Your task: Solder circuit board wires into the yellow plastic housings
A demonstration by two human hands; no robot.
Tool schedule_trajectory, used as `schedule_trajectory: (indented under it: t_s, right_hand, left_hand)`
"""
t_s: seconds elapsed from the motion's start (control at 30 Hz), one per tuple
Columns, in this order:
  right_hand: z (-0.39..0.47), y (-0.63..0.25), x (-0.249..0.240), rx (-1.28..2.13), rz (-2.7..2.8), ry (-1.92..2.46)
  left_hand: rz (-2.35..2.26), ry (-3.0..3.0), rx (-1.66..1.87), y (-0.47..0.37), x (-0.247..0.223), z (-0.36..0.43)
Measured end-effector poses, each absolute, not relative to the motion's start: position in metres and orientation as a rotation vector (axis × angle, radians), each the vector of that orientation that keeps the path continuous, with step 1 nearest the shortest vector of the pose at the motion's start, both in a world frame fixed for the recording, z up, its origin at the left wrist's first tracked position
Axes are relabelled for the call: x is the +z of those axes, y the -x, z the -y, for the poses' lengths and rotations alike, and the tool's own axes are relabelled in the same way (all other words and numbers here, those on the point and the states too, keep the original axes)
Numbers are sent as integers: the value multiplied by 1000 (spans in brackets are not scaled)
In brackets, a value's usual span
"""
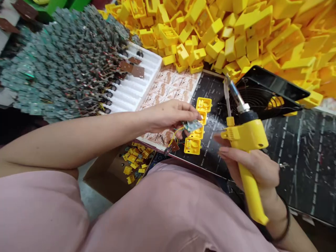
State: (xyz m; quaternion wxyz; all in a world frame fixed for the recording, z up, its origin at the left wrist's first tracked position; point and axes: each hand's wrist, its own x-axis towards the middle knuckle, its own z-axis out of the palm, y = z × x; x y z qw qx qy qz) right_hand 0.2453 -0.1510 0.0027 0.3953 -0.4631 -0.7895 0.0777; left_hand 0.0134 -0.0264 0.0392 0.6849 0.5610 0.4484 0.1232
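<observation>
Left hand [174, 117]: pinching wired circuit board [193, 125] above yellow housings [193, 146] | right hand [249, 166]: gripping yellow soldering gun [246, 134], right of housings

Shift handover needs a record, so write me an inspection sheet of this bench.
Surface: black bench top, scattered pale marks; patterned sheet beside it.
Job's things: circuit board, soldering gun, four small yellow housings in a row.
Clutter: large pile of yellow casings; heap of wired boards partly on white foam.
Hands: left hand holds the board; right hand grips the gun.
Cables: yellow wires near the left hand; power cord, nothing seen.
Surroundings: open box of yellow parts below bench edge.
</observation>
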Motion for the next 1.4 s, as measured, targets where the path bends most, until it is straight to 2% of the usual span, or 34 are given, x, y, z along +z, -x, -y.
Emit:
schedule_trajectory:
  t_s: [0.1, 0.2, 0.43, 0.67, 0.73, 0.83, 1.0, 1.17, 1.3, 1.4]
  right_hand:
    - [148, -234, 1, 97, 2046, 1002]
    - [152, -229, -2, 21, 1996, 1012]
    - [158, -228, -4, 11, 1872, 1112]
    - [154, -216, -5, -60, 1923, 1097]
    - [155, -221, -5, 48, 1940, 1110]
    - [149, -230, -12, 210, 1914, 1145]
    - [123, -231, -39, 95, 2037, 1187]
    - [112, -224, -45, -4, 2159, 1149]
    - [130, -232, -18, -46, 2043, 1121]
    - [155, -253, 3, 45, 1930, 1193]
  left_hand:
    - [-929, -999, 97, -37, 36, 51]
    - [-894, -764, 35, -38, 32, 61]
    - [-921, -1249, 542, -10, 32, 68]
    - [-823, -835, 824, -34, 17, 85]
    - [-870, -959, 767, -25, 19, 78]
    - [-1002, -1466, 594, -1, 27, 60]
    - [-1184, -2132, 423, 15, 17, 46]
    - [-1131, -2172, 398, 5, -2, 54]
    - [-1120, -2169, 376, 3, -7, 55]
    - [-1122, -2179, 359, 2, -8, 54]
